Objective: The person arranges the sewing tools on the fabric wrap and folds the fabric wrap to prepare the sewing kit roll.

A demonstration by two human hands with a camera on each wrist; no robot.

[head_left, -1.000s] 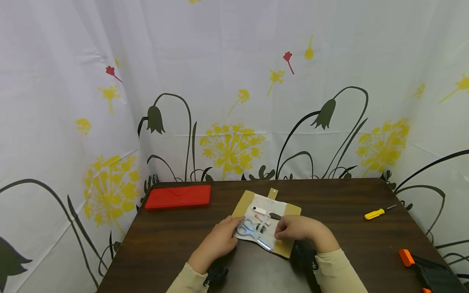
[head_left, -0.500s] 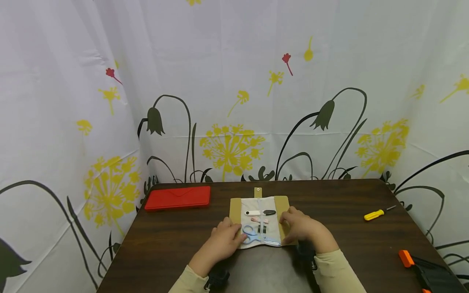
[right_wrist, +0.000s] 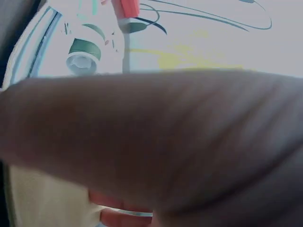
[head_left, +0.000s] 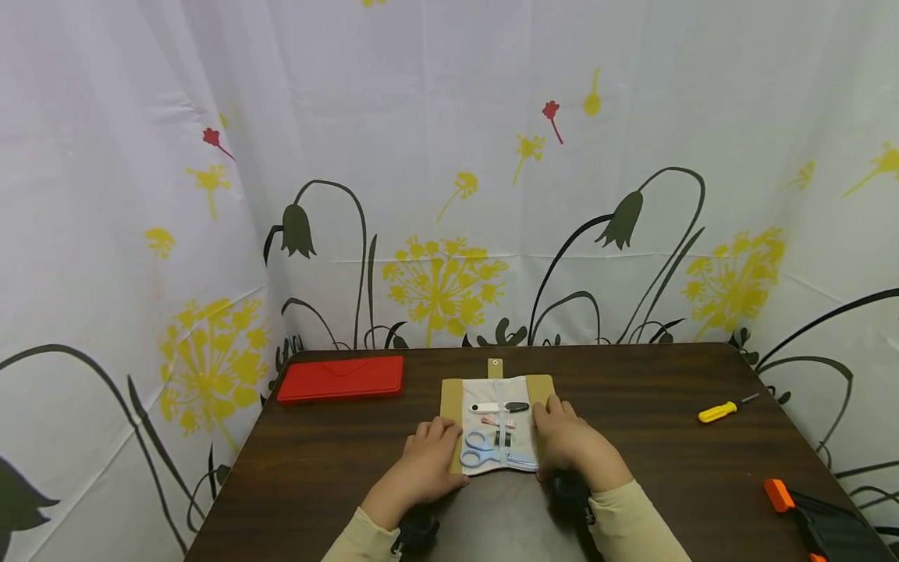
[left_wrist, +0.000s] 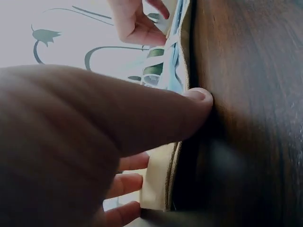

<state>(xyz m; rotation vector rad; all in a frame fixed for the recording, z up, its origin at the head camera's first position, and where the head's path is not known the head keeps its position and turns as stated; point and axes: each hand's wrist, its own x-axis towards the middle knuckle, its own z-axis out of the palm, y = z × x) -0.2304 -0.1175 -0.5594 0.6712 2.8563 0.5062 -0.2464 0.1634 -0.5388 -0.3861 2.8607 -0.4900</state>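
An unfolded sewing kit with tan flaps and a white lining lies squarely before me in the head view. An elastic band holds blue scissors, dark thread spools, a small pink item and a white tool with a dark end. My left hand rests its fingers on the left flap, thumb at the near edge. On the right flap lie the fingers of my right hand; its thumb is near the front corner. Green thread shows close up in the right wrist view.
A flat red case lies at the table's back left. Toward the right sit a yellow-handled screwdriver and a black object with orange ends. A printed white curtain hangs behind the dark wooden table.
The sewing kit has turned from a slant to lie straight. My right hand has moved from the lining to the right flap, and my left hand's thumb has shifted to the near edge.
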